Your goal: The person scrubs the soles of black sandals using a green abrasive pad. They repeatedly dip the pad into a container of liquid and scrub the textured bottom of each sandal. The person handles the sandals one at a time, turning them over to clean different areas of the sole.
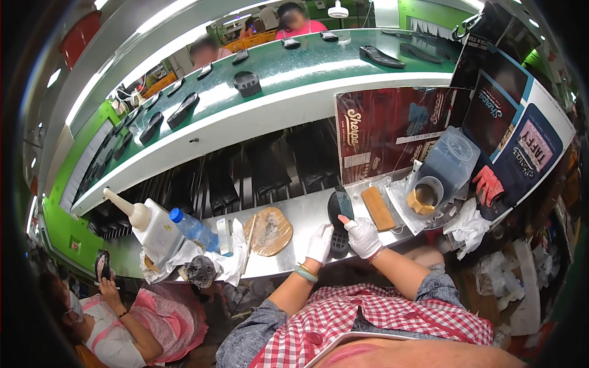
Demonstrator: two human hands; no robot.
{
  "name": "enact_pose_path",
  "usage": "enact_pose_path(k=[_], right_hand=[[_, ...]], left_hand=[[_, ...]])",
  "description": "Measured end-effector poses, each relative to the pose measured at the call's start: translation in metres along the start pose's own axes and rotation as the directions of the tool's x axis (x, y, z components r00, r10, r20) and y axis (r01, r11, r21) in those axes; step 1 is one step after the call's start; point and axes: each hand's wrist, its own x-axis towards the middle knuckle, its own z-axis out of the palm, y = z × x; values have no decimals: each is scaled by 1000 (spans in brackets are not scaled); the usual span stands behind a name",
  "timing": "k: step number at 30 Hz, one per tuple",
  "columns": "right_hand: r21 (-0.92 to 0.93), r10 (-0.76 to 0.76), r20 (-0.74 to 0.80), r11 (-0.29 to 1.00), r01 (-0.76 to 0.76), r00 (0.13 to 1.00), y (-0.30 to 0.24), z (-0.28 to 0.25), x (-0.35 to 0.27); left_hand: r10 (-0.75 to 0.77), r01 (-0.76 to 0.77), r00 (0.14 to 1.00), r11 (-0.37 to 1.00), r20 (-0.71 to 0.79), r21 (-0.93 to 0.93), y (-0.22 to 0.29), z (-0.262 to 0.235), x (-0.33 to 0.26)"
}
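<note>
A black shoe sole (339, 211) with a grid-like pattern at its near end lies lengthwise between my hands, at the front of the metal bench. My left hand (319, 243), in a white glove, grips its left edge. On the other side my right hand (365, 237), also gloved with bare fingertips showing, closes on the sole with its thumb over the top. A tan rectangular block (378, 208) lies just right of the sole. Left of my hands is a round brown disc (269, 231) with a thin stick (249, 244) beside it.
A white spouted bottle (156, 227) and a blue-capped bottle (193, 230) stand left. A clear plastic container (451, 156), cup (427, 189) and red glove (488, 185) are right. Beyond, a green conveyor (276, 64) carries several soles. A co-worker (132, 319) sits at lower left.
</note>
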Motion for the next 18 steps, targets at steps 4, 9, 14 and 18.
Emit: enact_pose_path(k=[4, 9, 14, 18], right_hand=[[54, -6, -87, 999, 11, 996, 4, -3, 1], [114, -17, -126, 993, 32, 992, -9, -39, 6], [115, -59, -139, 990, 75, 989, 0, -91, 12], [158, 15, -132, 987, 6, 991, 4, -140, 13]], left_hand=[[-66, 73, 997, 985, 44, -158, 14, 4, -1], [-322, 386, 922, 732, 214, -562, 32, -8, -9], [-234, 498, 865, 524, 445, -692, 23, -18, -21], [-195, 490, 869, 474, 455, -732, 8, -16, -28]])
